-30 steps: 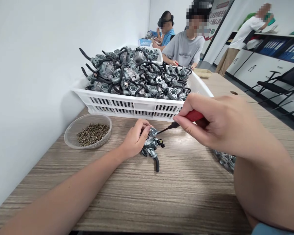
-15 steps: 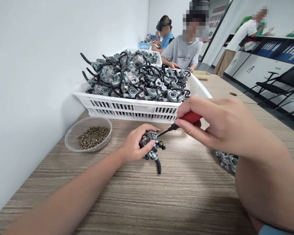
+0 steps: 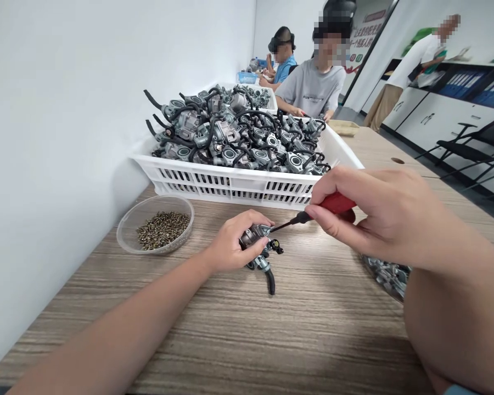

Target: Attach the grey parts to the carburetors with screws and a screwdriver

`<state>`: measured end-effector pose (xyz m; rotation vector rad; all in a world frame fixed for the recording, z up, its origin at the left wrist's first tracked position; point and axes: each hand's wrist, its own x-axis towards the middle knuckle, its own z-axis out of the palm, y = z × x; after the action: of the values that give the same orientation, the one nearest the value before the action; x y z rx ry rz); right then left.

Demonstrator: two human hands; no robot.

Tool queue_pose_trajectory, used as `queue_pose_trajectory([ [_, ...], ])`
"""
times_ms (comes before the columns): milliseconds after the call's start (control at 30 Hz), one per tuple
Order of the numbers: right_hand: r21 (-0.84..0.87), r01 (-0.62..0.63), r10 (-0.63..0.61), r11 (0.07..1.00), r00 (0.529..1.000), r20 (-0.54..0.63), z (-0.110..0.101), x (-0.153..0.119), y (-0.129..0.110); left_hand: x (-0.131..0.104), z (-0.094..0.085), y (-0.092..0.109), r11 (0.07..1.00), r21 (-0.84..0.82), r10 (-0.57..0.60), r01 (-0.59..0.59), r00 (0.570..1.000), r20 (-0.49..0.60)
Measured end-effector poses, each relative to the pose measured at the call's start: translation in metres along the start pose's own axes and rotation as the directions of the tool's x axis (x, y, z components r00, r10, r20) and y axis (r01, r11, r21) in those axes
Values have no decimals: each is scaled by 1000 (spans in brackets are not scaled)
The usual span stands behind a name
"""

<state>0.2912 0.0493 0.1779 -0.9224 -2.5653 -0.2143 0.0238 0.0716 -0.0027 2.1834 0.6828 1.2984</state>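
My left hand (image 3: 233, 241) is closed around a small metal carburetor (image 3: 255, 235), which rests on the wooden table with a short black hose pointing toward me. My right hand (image 3: 366, 214) grips the red handle of a screwdriver (image 3: 337, 204). Its dark shaft slants down to the left, and the tip meets the carburetor's upper right side, close to my left fingertips. Whether a screw sits under the tip is too small to make out. My left palm covers part of the carburetor's body.
A white slatted crate (image 3: 230, 184) heaped with carburetors stands behind my hands. At the left is a clear plastic bowl (image 3: 121, 233) of small brass-coloured screws. Metal parts (image 3: 389, 277) lie partly behind my right forearm. A co-worker (image 3: 313, 88) sits beyond the crate, others farther back.
The whole view has shifted slightly, so things appear a little farther right. Both hands keep their grips, and the screwdriver tip stays on the carburetor.
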Motion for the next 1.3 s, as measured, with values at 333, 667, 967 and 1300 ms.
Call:
queue_pose_trajectory([
  [333, 46, -27, 33, 999, 990, -137, -14, -6, -6, 2, 1, 3, 1000, 5, -26, 26, 1000, -16],
  [667, 107, 14, -3, 994, 994, -106, 0, 0, 0, 1, 2, -3, 999, 8, 35, -35, 999, -41],
  [967, 147, -7, 19, 989, 996, -85, 1, -2, 4, 1, 2, -2, 999, 7, 41, -41, 998, -39],
  [1300, 123, 18, -9, 992, 997, -73, 2, 0, 3, 1, 3, -3, 999, 25, 49, -48, 998, -48],
])
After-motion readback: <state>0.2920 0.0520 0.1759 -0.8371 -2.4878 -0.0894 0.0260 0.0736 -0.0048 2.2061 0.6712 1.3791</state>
